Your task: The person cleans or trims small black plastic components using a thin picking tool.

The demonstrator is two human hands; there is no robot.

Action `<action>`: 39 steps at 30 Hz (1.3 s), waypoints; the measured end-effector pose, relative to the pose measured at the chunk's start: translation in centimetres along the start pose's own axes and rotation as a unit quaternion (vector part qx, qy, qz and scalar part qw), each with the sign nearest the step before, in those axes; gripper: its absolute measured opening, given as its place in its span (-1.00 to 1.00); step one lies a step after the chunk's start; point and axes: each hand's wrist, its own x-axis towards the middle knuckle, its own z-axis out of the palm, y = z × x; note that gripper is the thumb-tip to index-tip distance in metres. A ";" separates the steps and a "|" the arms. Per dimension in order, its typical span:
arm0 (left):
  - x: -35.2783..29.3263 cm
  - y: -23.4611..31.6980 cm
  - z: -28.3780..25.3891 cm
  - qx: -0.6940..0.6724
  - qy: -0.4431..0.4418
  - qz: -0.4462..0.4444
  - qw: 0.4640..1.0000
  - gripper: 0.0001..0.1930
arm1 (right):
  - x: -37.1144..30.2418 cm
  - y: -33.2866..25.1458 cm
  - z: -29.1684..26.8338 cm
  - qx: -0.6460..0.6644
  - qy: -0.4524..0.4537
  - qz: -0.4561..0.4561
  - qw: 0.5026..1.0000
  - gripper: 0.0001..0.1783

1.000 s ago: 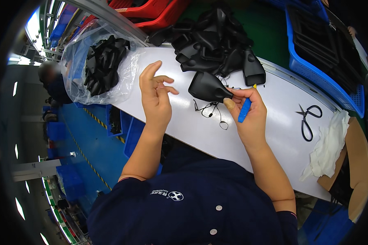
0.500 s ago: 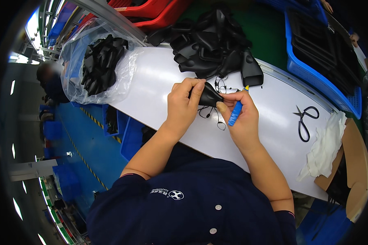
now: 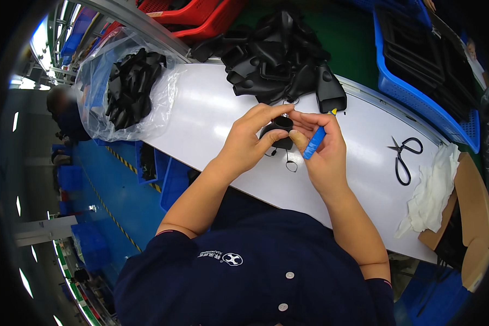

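Observation:
A hollow black plastic part (image 3: 280, 142) with a round opening facing up is gripped between the thumb and fingers of my left hand (image 3: 244, 141). My right hand (image 3: 326, 155) keeps a slim blue-handled tool (image 3: 314, 143) with a yellow end tucked against its palm, and its fingertips are at the part's right side. Whether they press on it is hard to see. Thin black trimmings, one a small loop (image 3: 292, 166), lie on the white table (image 3: 201, 98) below. Beyond my hands rises a heap of similar black parts (image 3: 271, 54), with one part (image 3: 331, 92) at its right edge.
Black-handled scissors (image 3: 402, 157), a white cloth (image 3: 432, 190) and a cardboard box (image 3: 475, 217) are on the right. A clear bag of black pieces (image 3: 133, 92) stands at the left. Red bins (image 3: 212, 22) and a blue crate (image 3: 386, 76) are at the back. Another person (image 3: 68, 111) is far left.
The black part has been turned in my left hand, so its round opening now faces up. My right fingertips have shifted upward along it, with the blue tool still held.

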 end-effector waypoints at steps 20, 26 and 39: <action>0.1 -0.5 -3.3 -0.190 0.135 -0.089 0.968 -0.80 | -0.2 0.9 0.1 -0.051 -0.030 0.038 0.998 -0.68; 0.5 -0.2 -3.7 -0.303 -0.033 -0.211 0.929 -0.61 | 0.0 0.7 -0.2 -0.070 -0.037 0.045 0.996 -0.66; -0.1 -0.9 -2.2 -0.184 0.210 -0.186 0.942 -0.74 | 0.2 -0.1 0.1 0.037 -0.010 0.097 0.994 -0.66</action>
